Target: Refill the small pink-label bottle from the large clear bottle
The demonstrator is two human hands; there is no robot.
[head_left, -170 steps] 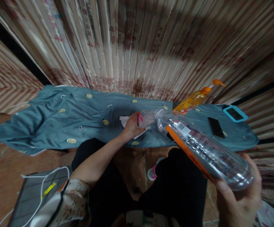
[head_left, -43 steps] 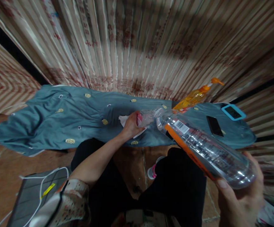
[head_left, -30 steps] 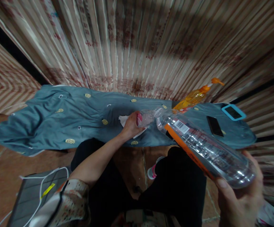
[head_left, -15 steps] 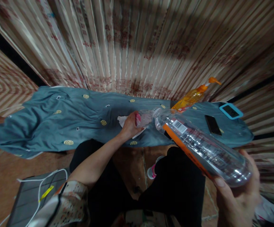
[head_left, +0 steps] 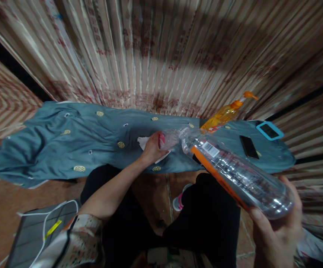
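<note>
Large bottle (head_left: 239, 175) leans neck-first over the cloth (head_left: 52, 126), and I see the right hand (head_left: 280, 229) curled round its base, the left hand (head_left: 152, 149) wrapped round the small bottle (head_left: 172, 137), seemingly so 2 mouths align.

Here's the cloth (head_left: 105, 134), stretched left to right before the knees, curtain (head_left: 150, 56) right behind it! At the middle, the left hand (head_left: 152, 147) is around the small bottle (head_left: 172, 138), above a tissue (head_left: 142, 142). Neck to neck with it comes the large bottle (head_left: 239, 175), slanting back to the right hand (head_left: 280, 223) at its base. Behind, the pump bottle (head_left: 220, 117) at the far edge; right of that, the phone (head_left: 249, 147), and beyond it the framed display (head_left: 269, 131). Down left, a box (head_left: 29, 238), cable (head_left: 45, 223) across its top!
</note>
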